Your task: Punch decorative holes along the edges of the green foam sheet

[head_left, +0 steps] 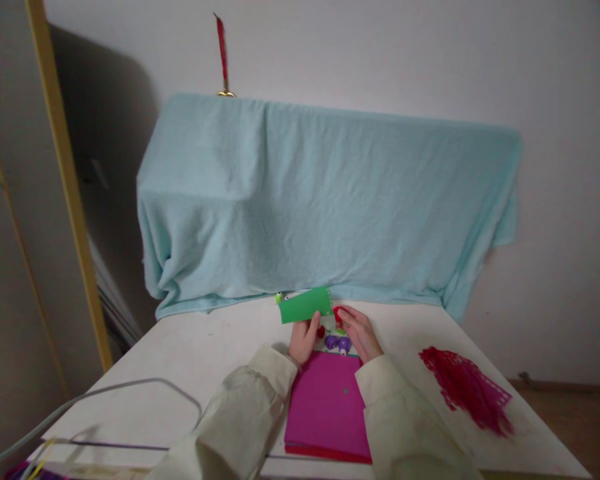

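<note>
My left hand (305, 339) is closed on a strip of green paper (305, 306), thumb on top, tilted above the table. Small marks run along the strip's right edge. In my right hand (359, 329), closed fingertips pinch a small red paper punch (337, 313) right beside that edge. Between the hands lie purple punches (339, 343) and another red piece (321, 331), partly hidden by my left thumb. Below my hands is a stack of magenta paper (326, 400) with red sheets at its bottom. One tiny green bit (346, 391) rests on it.
Red perforated paper strips (467, 390) lie heaped on the right of the white table (220, 333). A light blue cloth (330, 200) drapes over something at the back. A grey cable (130, 383) curves across the left. Small green figures (279, 297) sit behind the strip.
</note>
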Tool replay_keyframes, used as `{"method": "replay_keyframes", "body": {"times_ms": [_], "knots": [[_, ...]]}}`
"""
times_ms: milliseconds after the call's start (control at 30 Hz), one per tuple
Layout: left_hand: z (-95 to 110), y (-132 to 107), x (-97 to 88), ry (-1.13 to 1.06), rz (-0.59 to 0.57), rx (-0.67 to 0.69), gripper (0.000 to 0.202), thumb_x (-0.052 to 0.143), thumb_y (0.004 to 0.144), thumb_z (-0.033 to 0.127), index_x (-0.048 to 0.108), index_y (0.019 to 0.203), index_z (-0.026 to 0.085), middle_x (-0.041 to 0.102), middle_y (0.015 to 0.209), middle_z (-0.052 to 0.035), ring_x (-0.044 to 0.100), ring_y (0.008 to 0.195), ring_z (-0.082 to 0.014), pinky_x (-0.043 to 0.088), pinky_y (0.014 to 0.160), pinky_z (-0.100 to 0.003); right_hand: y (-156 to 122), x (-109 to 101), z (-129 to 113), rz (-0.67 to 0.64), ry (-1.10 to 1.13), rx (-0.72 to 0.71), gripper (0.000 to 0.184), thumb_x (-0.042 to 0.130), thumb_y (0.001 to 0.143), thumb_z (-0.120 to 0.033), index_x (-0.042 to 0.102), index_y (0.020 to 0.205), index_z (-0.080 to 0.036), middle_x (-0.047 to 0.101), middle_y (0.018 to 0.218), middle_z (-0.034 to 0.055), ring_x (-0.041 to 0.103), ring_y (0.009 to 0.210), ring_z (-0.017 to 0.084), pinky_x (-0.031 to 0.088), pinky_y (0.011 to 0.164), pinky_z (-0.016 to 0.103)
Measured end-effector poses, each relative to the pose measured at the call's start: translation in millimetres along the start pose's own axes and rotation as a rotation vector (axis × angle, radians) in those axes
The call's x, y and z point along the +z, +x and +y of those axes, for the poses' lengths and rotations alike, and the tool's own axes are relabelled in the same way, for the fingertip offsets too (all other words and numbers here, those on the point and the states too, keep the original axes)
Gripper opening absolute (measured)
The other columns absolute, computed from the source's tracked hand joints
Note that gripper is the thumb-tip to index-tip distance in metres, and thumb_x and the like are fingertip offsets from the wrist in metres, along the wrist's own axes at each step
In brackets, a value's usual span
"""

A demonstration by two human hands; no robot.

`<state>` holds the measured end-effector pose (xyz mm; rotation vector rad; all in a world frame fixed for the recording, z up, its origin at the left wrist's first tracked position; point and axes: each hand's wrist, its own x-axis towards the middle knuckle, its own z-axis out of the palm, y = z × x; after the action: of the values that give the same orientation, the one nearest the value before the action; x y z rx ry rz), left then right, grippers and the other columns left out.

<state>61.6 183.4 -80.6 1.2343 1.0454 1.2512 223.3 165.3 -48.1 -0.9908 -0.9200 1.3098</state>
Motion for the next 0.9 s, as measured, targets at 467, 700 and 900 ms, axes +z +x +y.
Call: {"method": "replay_keyframes", "body": {"times_ms": [467,700,900], "knots": [[4.3,7.2,3.9,-0.268,-0.148,-0.059,0.061,0.056,0.087,0.058,0.023,0.128,0.026,0.056,0.096,0.0005,0.046,0.046,-0.0061,0.040,0.046,-0.023,0.1,-3.8,-1.1,0.103,-0.266,-0.074,0.040,0.078,0.072,-0.046,0.071,0.098,-0.017,0.066,0.090,0.0052,0.054,0.078,0.018,0.041,0.069,0.028],[-20.7,21.0,4.3,-0.424,-0.243,-0.354,0.065,0.044,0.079,0.080,0.051,0.075,0.016,0.047,0.047,0.0020,0.048,0.044,-0.0118,0.042,0.055,-0.027,-0.5,-7.5,5.7,0.007,-0.299,-0.015,0.037,0.077,0.072,-0.047,0.072,0.094,-0.018,0.065,0.086,0.0056,0.055,0.076,0.018,0.043,0.065,0.028],[-24.7,24.8,6.0,-0.473,-0.314,-0.458,0.074,0.046,0.069,0.087,0.045,0.043,0.018,0.037,0.039,-0.0019,0.046,0.044,-0.0137,0.039,0.055,-0.029,-1.9,-7.5,5.9,-0.053,-0.283,0.020,0.035,0.077,0.073,-0.047,0.072,0.092,-0.018,0.063,0.083,0.0056,0.055,0.073,0.018,0.042,0.065,0.029]]}}
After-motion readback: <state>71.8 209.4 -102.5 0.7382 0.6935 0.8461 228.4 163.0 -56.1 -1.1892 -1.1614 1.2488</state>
